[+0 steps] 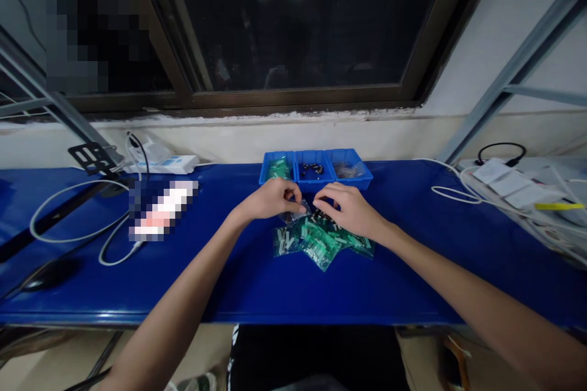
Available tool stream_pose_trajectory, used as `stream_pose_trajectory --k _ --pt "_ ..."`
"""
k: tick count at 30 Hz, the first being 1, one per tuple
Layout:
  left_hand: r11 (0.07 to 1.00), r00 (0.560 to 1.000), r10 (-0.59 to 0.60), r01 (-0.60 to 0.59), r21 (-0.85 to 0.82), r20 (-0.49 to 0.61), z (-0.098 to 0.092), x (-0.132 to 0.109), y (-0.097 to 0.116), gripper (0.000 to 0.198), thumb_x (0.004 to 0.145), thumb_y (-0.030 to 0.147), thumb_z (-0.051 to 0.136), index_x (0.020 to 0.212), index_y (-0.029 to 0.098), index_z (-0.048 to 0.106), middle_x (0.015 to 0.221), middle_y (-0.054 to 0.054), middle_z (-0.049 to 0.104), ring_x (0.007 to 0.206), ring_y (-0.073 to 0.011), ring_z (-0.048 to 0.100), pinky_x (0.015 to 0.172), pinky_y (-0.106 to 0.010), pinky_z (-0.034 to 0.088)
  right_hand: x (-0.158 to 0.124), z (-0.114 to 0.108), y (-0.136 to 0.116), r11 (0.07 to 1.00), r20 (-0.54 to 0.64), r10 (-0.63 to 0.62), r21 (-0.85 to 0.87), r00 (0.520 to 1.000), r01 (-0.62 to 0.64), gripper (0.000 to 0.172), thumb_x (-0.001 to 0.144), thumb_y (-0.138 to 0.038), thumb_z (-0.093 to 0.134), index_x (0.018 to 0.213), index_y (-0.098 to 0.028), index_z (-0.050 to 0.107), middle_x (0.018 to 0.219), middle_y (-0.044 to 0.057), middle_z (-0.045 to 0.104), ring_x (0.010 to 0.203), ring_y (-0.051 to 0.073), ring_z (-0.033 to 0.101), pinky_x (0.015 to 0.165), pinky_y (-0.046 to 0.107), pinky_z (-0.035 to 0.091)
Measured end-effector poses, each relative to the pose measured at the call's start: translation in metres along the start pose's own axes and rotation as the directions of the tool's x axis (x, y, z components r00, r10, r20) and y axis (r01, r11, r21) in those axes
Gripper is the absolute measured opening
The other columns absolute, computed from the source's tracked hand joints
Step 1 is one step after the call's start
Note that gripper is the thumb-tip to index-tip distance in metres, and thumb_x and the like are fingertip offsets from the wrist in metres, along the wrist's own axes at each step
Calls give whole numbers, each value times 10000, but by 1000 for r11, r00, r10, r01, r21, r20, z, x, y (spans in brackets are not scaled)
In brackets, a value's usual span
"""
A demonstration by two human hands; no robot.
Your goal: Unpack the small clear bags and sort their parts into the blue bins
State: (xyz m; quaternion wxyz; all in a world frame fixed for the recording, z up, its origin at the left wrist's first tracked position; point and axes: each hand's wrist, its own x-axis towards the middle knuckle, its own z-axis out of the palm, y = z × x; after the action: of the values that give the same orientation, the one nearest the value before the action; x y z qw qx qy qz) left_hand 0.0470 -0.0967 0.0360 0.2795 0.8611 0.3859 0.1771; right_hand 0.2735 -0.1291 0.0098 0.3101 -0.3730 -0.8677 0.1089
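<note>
My left hand [278,198] is closed, thumb and forefinger pinching a small clear plastic bag [290,216] above the pile. My right hand [347,206] faces it from the right, its thumb and forefinger tips brought together. Whatever those tips hold, if anything, is too small to make out. Under and in front of both hands lie several small bags with green and white contents [320,245]. One bag with white strips [285,241] lies at the left of the pile. Small dark parts [323,218] show beside my right fingers, partly covered by them.
Behind my hands stand three joined blue bins: green pieces in the left bin [264,172], dark parts in the middle bin [312,182], clear bags in the right bin [364,183]. Cables and a power strip [177,165] lie left; white boxes [509,186] and cables lie right.
</note>
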Motion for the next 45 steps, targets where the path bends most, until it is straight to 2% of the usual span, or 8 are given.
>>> stream_pose_trajectory --k 3,6,11,17,22,28,36,45 --pt "997 994 49 -54 -51 -100 6 0 5 230 807 388 670 785 164 626 770 -23 609 701 -134 543 624 -274 388 0 1 -5 993 11 44 108 999 -45 142 914 -314 590 978 -216 670 934 27 691 676 136 581 652 294 453" --pt "992 975 87 -104 -71 -204 18 1 13 175 854 340 621 832 170 589 827 -26 651 773 -144 600 660 -266 429 1 0 -7 968 20 129 217 991 -130 120 882 -265 604 981 -217 654 926 19 699 582 109 558 568 274 438" --pt "990 936 88 -121 -77 -340 34 4 16 174 882 284 599 1015 185 546 843 -20 685 748 -142 632 686 -282 478 4 -5 -1 910 -2 196 372 981 -181 88 860 -240 598 921 -208 653 904 44 697 840 187 643 665 306 494" --pt "988 930 138 -154 -19 -341 39 5 12 310 891 208 576 1189 198 492 909 -26 701 819 -160 671 713 -289 512 7 -3 12 887 -58 276 400 959 -231 76 818 -231 634 883 -197 654 859 34 686 820 182 645 760 352 510" --pt "980 917 199 -181 83 -345 47 5 12 361 883 144 547 1230 198 461 916 -24 689 827 -167 668 706 -292 512 8 2 20 826 -38 303 510 952 -242 104 804 -262 644 876 -188 640 808 37 661 756 177 631 620 309 527" --pt "965 896 235 -169 201 -376 49 4 11 311 886 138 518 1192 190 493 856 -13 666 790 -171 642 707 -316 494 8 2 22 793 40 303 544 952 -275 113 815 -285 649 873 -189 659 815 49 661 786 193 638 558 288 528" --pt "967 877 237 -170 191 -418 47 5 12 240 898 189 555 1137 195 529 818 -6 677 769 -179 638 727 -339 489 7 1 21 843 33 280 470 959 -262 111 857 -287 608 895 -201 666 855 57 683 804 201 656 539 280 523" --pt "930 848 309 -176 322 -430 49 3 10 230 940 192 505 1168 180 530 863 -40 635 861 -197 599 767 -353 501 7 0 20 814 68 259 521 964 -256 133 878 -252 570 950 -202 669 885 66 677 851 204 658 543 277 527"
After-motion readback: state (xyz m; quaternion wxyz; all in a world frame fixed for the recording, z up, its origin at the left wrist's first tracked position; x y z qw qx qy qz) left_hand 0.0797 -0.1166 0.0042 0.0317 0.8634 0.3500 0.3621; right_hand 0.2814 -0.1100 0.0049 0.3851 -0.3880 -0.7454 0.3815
